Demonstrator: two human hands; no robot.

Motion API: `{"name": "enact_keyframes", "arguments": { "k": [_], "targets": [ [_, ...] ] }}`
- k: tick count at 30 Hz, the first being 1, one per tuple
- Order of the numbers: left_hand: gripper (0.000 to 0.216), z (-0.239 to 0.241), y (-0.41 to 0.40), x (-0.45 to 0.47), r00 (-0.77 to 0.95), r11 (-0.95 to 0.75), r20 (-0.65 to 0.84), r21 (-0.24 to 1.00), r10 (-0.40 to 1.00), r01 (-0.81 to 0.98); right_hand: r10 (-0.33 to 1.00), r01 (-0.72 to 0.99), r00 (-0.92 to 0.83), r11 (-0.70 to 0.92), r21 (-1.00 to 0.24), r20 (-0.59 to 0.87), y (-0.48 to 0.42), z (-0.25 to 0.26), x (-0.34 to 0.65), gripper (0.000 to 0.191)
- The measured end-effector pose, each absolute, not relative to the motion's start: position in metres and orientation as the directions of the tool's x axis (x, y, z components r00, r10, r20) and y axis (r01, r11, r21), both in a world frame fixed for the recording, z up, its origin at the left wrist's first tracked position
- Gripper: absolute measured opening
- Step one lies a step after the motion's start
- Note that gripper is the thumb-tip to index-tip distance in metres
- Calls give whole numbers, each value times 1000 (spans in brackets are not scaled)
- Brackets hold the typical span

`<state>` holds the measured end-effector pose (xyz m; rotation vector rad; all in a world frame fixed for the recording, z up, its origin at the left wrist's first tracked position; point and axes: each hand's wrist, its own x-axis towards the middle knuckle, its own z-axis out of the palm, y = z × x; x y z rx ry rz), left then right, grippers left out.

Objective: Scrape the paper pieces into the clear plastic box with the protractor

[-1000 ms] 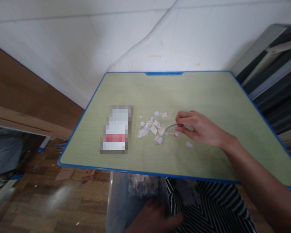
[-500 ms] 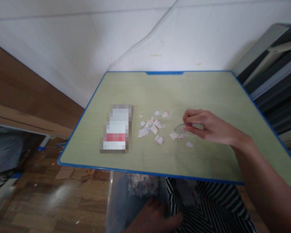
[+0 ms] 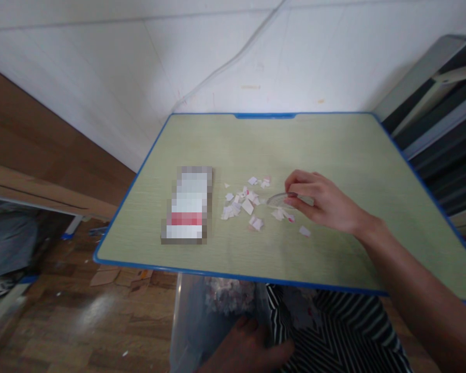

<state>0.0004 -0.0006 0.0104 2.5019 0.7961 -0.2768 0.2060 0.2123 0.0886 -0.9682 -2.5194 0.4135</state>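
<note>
My right hand (image 3: 316,199) pinches a clear protractor (image 3: 278,198) between thumb and fingers. The protractor is tilted just over the table, its curved edge toward the left; the hand hides its right part. Right below it lie a few torn paper scraps (image 3: 281,214), and a single scrap (image 3: 305,231) is nearer to me. Further left is a loose pile of white and pinkish paper scraps (image 3: 247,206). Below the table's front edge, my left hand (image 3: 248,344) rests in shadow at a translucent plastic bin (image 3: 175,321), thumb stretched out and nothing visible in it.
A phone-shaped object with a blurred screen (image 3: 188,204) lies on the left of the pale green table (image 3: 314,145), which has a blue rim. Scraps in a clear heap (image 3: 229,295) fill part of the bin. Striped cloth (image 3: 334,331) covers my lap. A white wall (image 3: 217,46) stands behind.
My right hand has moved a little left with the protractor, which is now tilted and nearer the scrap pile. My left hand has stayed in place.
</note>
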Motion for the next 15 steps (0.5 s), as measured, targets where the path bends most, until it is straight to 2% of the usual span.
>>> {"name": "enact_keyframes", "arguments": {
  "k": [5,10,15],
  "targets": [
    [42,7,-4,-2,811,-707,-275,398,516,585,726,616,-624,684,-389,289,213,87,208,21],
    [40,7,-3,-3,815,-712,-276,395,510,580,651,526,-707,745,-411,276,215,84,208,21],
    [42,9,-2,-2,808,-710,-301,388,506,588,758,677,-555,651,-343,344,224,81,210,22]
  ]
}}
